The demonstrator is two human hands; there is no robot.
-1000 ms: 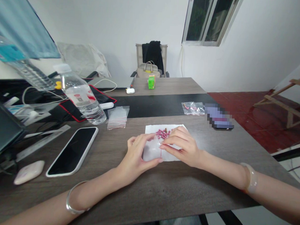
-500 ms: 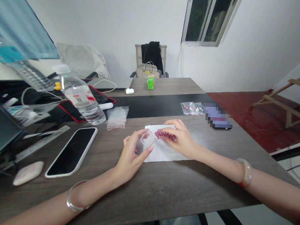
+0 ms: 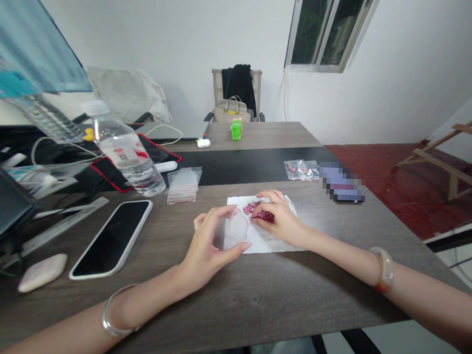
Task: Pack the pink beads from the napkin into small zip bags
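Observation:
My left hand (image 3: 206, 244) holds a small clear zip bag (image 3: 236, 228) with a red-lined mouth, propped open between thumb and fingers just above the table. To its right, my right hand (image 3: 278, 219) rests on a pile of small pink beads (image 3: 254, 207) and has several of them gathered under its fingers. The beads lie on a white paper sheet (image 3: 270, 242) spread on the wooden table (image 3: 254, 298). The bag's mouth faces the beads, a few centimetres away.
A stack of empty zip bags (image 3: 183, 185) lies behind, beside a tilted water bottle (image 3: 123, 151). A white-cased phone (image 3: 112, 238) and a white pouch (image 3: 42, 271) are at left. A filled bead bag (image 3: 301, 170) and a dark phone (image 3: 343, 185) sit at back right.
My hands have parted: the left one lifted the bag and spread its mouth, while the right one moved up onto the bead pile and curled around some beads.

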